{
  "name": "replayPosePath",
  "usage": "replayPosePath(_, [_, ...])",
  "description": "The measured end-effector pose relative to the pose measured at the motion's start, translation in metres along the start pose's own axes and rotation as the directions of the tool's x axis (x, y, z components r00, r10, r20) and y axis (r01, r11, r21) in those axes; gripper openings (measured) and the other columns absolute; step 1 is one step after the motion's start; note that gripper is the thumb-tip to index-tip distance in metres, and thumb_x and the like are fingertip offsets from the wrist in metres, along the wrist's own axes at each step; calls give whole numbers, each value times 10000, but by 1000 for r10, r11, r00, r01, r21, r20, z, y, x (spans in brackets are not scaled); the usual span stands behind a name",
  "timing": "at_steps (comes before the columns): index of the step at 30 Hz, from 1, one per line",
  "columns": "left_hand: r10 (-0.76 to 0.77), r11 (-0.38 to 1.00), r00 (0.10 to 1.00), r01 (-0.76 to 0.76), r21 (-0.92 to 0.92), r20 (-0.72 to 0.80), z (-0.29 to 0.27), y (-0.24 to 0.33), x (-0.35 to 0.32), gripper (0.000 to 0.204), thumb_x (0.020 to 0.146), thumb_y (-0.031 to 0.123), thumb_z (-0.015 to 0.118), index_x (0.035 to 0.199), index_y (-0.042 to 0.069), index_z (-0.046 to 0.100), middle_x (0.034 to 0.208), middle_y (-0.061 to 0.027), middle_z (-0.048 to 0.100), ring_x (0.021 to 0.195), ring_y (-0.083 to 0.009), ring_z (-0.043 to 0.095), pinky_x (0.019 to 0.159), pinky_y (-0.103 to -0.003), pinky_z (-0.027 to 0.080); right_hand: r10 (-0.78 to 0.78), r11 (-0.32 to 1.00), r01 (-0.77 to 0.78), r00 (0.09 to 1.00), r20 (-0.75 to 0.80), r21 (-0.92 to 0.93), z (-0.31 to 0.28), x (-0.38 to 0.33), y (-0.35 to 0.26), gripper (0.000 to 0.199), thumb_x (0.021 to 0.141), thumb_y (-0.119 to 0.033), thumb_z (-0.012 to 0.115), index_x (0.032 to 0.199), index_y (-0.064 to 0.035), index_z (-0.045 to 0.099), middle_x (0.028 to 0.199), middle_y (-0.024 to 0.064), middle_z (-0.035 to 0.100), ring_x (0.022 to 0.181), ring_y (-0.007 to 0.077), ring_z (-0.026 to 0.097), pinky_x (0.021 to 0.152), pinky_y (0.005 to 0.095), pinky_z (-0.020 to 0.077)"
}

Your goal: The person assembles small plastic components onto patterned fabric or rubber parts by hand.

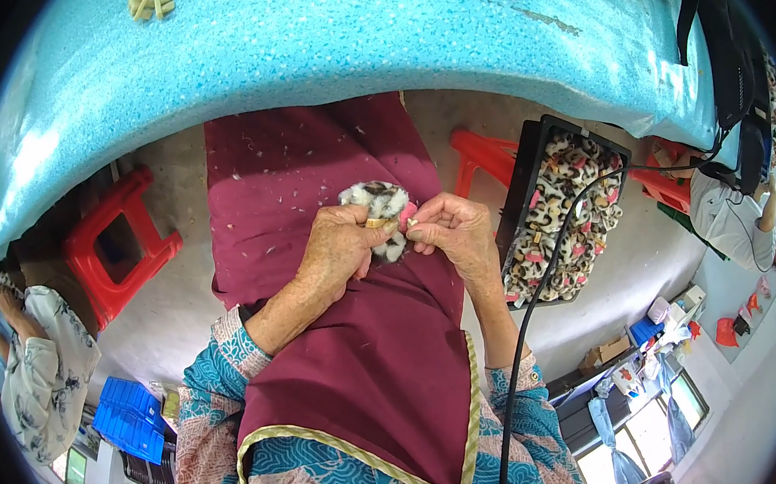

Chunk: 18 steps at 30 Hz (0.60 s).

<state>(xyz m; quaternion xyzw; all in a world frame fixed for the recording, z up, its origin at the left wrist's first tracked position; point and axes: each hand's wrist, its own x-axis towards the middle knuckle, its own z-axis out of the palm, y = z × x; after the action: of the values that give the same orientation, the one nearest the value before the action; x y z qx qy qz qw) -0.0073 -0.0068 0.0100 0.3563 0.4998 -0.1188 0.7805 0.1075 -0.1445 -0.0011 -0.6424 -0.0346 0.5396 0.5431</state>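
Plush piece [394,201] over apron [362,348], table [375,43] beyond, stool [151,260] left, crate [519,188] of pieces [545,190] right

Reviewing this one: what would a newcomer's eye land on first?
Probably the bright blue tabletop arching across the top. Centrally, over a maroon apron, the left hand grips a spotted furry piece, the right hand pinched close by a pink bit. To the right, a black tray holds many similar furry pieces.
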Motion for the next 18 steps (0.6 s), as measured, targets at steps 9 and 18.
replayPosePath(9, [-15,1000,1000,15,-15,9,-3,-4,3,153,820,55,648,685,-7,611,530,-16,525,338,-48,378,288,-217,254,36,999,-36,999,11,-1,4,0,-1,142,760,51,665,875,22,587,720,82,642,596,112,627,514,210,526])
replayPosePath(18, [-14,1000,999,14,-17,30,-6,0,-1,117,825,42,638,728,-25,630,581,-32,564,351,-52,395,297,-207,270,13,999,-12,1000,-8,47,7,-2,-4,185,761,54,658,916,18,563,744,102,645,609,124,636,527,210,530])
